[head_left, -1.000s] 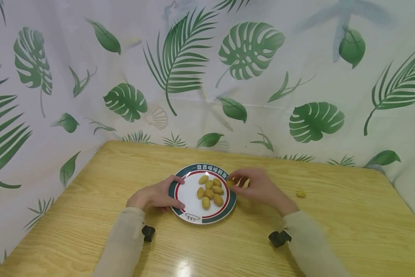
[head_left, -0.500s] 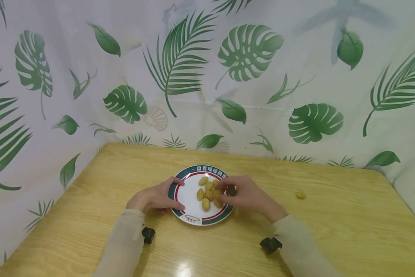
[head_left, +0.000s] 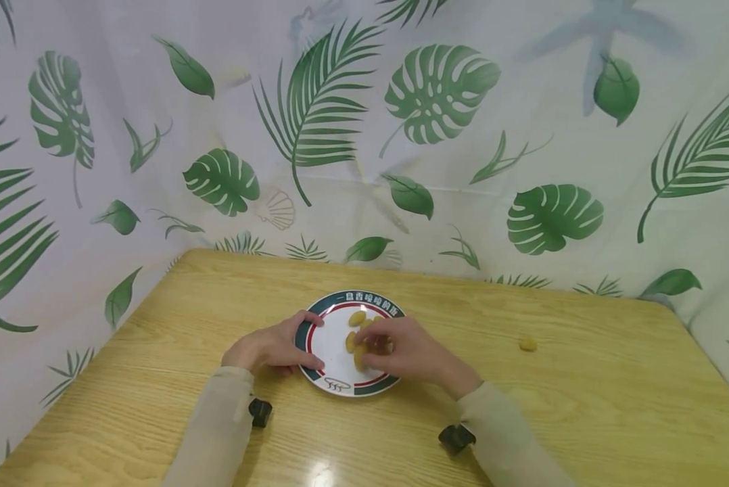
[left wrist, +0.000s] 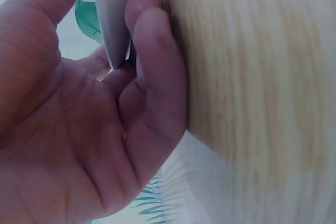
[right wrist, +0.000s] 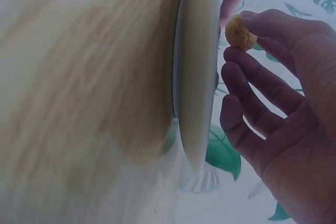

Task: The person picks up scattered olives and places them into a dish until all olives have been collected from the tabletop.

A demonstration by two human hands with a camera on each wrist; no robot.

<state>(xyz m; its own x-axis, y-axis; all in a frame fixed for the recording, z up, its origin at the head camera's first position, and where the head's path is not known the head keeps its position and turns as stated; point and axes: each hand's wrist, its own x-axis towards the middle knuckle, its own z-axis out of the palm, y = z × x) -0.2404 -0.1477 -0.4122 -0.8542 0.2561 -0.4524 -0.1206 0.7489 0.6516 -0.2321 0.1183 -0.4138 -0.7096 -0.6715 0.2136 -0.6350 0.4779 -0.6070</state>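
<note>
A white plate (head_left: 334, 352) with a dark green and red rim lies on the table, several small yellow oval pieces (head_left: 357, 318) on it. My left hand (head_left: 273, 343) grips its left rim, with curled fingers reaching under the edge in the left wrist view. Over the right half of the plate, my right hand (head_left: 407, 348) pinches one rough golden-yellow oval piece (right wrist: 240, 33) between thumb and fingertips, seen in the right wrist view. In the head view that hand hides some of the pieces below it.
One more yellow piece (head_left: 527, 344) lies alone on the wooden table (head_left: 590, 385), right of the plate. A leaf-patterned curtain (head_left: 340, 223) hangs along the table's back and left edges.
My right hand has moved left from the plate's right rim to above the pieces, carrying the pinched oval piece. The left hand and the plate stay nearly where they were.
</note>
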